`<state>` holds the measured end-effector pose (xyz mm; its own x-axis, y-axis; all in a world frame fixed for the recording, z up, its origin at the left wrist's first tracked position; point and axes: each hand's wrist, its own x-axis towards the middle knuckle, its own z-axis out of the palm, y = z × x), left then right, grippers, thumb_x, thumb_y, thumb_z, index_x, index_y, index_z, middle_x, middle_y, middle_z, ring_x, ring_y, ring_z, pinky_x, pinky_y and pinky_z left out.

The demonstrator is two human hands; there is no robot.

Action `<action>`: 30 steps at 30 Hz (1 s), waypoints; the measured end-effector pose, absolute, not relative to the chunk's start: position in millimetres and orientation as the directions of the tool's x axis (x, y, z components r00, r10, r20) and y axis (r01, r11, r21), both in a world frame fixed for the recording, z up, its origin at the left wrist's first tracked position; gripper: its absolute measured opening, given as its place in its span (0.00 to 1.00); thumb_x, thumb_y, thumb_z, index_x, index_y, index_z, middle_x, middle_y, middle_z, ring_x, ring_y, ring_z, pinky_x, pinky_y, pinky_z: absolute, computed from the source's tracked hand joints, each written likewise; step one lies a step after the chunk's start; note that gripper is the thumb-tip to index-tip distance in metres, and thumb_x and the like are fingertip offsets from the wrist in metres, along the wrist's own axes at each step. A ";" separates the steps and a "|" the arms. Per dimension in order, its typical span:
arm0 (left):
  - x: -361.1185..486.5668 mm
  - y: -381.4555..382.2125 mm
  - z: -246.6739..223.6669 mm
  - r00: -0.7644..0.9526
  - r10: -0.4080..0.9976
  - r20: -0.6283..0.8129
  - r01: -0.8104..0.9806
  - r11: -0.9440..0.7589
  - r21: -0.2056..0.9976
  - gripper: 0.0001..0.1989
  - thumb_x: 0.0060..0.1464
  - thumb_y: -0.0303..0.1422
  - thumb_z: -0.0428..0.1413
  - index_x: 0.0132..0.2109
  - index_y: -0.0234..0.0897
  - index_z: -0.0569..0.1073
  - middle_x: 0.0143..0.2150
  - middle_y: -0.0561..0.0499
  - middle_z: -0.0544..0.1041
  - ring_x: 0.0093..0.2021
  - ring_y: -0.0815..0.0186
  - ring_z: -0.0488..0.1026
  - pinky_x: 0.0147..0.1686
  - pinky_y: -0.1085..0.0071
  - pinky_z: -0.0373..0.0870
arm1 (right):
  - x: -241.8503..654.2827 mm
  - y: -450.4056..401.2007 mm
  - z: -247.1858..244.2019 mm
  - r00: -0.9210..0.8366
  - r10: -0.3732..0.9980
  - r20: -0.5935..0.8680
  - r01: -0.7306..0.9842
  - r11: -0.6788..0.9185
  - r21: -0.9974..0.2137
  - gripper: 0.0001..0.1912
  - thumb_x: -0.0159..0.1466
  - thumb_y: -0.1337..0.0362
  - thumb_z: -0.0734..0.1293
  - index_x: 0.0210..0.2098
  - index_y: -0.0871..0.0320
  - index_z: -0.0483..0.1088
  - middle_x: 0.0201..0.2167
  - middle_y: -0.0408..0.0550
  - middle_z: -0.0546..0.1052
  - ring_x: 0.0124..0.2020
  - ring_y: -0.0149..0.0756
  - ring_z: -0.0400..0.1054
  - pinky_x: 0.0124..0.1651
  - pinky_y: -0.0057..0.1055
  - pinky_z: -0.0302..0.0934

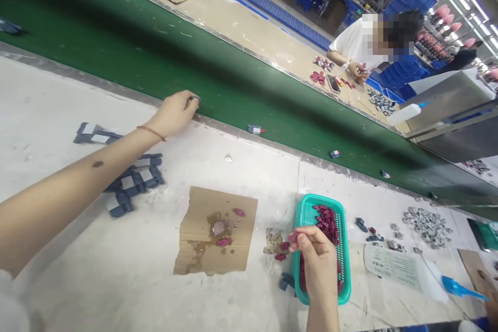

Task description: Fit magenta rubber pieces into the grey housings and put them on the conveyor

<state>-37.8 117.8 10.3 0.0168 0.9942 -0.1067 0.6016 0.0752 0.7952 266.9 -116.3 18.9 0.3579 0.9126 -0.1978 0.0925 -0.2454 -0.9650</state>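
My left hand reaches over the near edge of the green conveyor belt, its fingers closed on a small dark grey part. Over the left side of a teal basket, my right hand pinches a small maroon piece. Maroon pieces fill much of the basket. Left of it lies a cardboard sheet with a small round dish, wet spots and two maroon pieces. Dark grey parts with white labels are partly hidden under my left forearm.
Several grey parts lie on the belt. To the right are a pile of light grey pieces, a translucent bottle and a blue brush. Across the belt, a person in white handles small parts.
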 end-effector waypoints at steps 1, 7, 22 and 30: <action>-34.2 108.5 11.5 0.030 0.989 -0.146 0.555 0.105 0.825 0.20 0.63 0.32 0.40 0.54 0.20 0.65 0.53 0.33 0.71 0.54 0.50 0.69 0.57 0.48 0.62 | 258.6 -113.1 18.9 0.335 0.919 -0.206 0.076 -0.244 -0.967 0.14 0.54 0.52 0.73 0.25 0.57 0.74 0.19 0.44 0.76 0.18 0.32 0.68 0.22 0.27 0.64; -28.1 28.6 8.7 0.272 0.884 -0.380 0.047 0.382 0.923 0.13 0.52 0.39 0.57 0.40 0.34 0.72 0.40 0.47 0.79 0.40 0.59 0.77 0.46 0.60 0.75 | 209.3 -100.3 6.8 0.238 0.946 -0.220 0.186 -0.266 -0.946 0.17 0.57 0.52 0.70 0.21 0.56 0.65 0.16 0.40 0.70 0.16 0.27 0.58 0.18 0.24 0.52; -41.8 -43.8 -13.7 0.404 0.740 -0.538 -0.291 0.661 0.692 0.21 0.43 0.38 0.68 0.46 0.40 0.76 0.41 0.51 0.76 0.38 0.65 0.73 0.44 0.68 0.69 | 155.7 -89.1 -32.1 -0.258 0.950 0.177 0.704 0.311 -0.639 0.18 0.69 0.66 0.58 0.22 0.55 0.62 0.20 0.41 0.67 0.22 0.30 0.62 0.26 0.26 0.56; -37.5 -48.3 -21.6 0.485 0.726 -0.488 -0.149 0.618 0.772 0.20 0.49 0.46 0.61 0.43 0.36 0.73 0.29 0.52 0.75 0.30 0.65 0.70 0.33 0.68 0.69 | 163.5 -89.2 -25.6 -0.034 0.989 0.142 0.651 0.130 -0.748 0.15 0.67 0.63 0.63 0.23 0.57 0.66 0.18 0.40 0.70 0.20 0.29 0.64 0.25 0.24 0.57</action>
